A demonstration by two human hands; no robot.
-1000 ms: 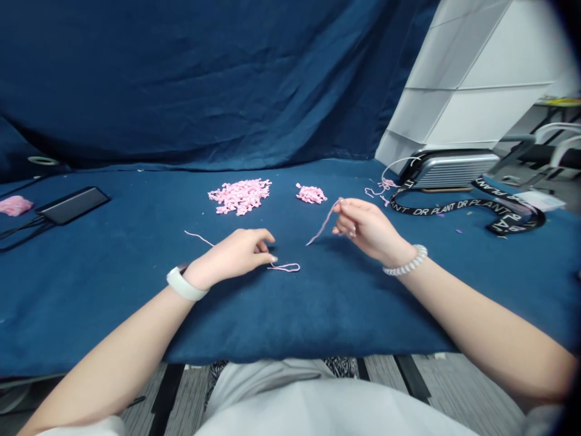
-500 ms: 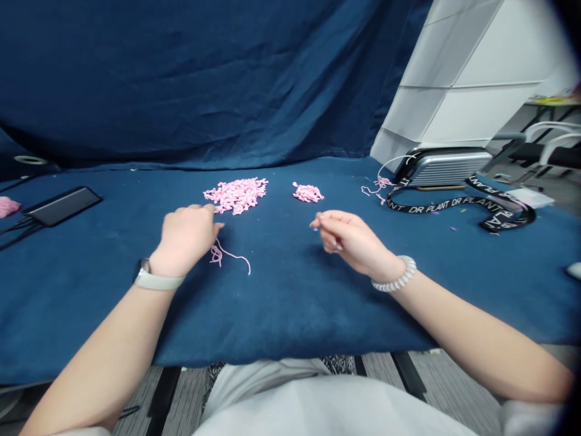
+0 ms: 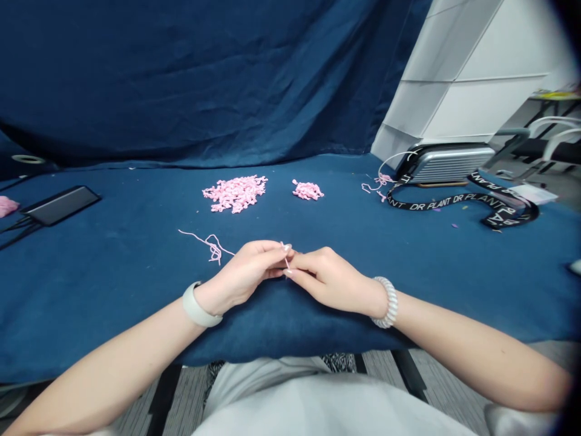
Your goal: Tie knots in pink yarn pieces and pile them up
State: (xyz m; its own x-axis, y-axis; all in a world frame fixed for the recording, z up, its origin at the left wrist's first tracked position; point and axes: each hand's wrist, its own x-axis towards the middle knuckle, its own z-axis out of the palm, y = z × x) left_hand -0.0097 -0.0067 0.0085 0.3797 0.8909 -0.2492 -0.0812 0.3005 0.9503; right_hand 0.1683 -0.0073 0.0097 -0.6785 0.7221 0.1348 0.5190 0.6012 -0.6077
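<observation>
My left hand (image 3: 254, 269) and my right hand (image 3: 333, 278) meet over the near part of the blue cloth, fingertips touching. A short stretch of pink yarn (image 3: 287, 262) runs between the two pinches, held at both ends. From behind my left hand the loose yarn tail (image 3: 214, 247) trails left across the cloth in loops. Beyond the hands lies a wide pile of small pink knotted yarn pieces (image 3: 236, 194), with a smaller pink pile (image 3: 308, 190) to its right. Anything deeper between my fingers is hidden.
At the left lie a black device with cables (image 3: 63, 204) and a pink ball (image 3: 7, 206). To the right are a silver ridged case (image 3: 454, 166), a black lettered lanyard (image 3: 436, 204) and pink yarn scraps (image 3: 380, 183). A blue curtain (image 3: 190, 79) hangs behind.
My left hand has moved right and nearer from beside the large pile; my right hand has come nearer and slightly left. They now meet on the yarn, and its tail lies differently.
</observation>
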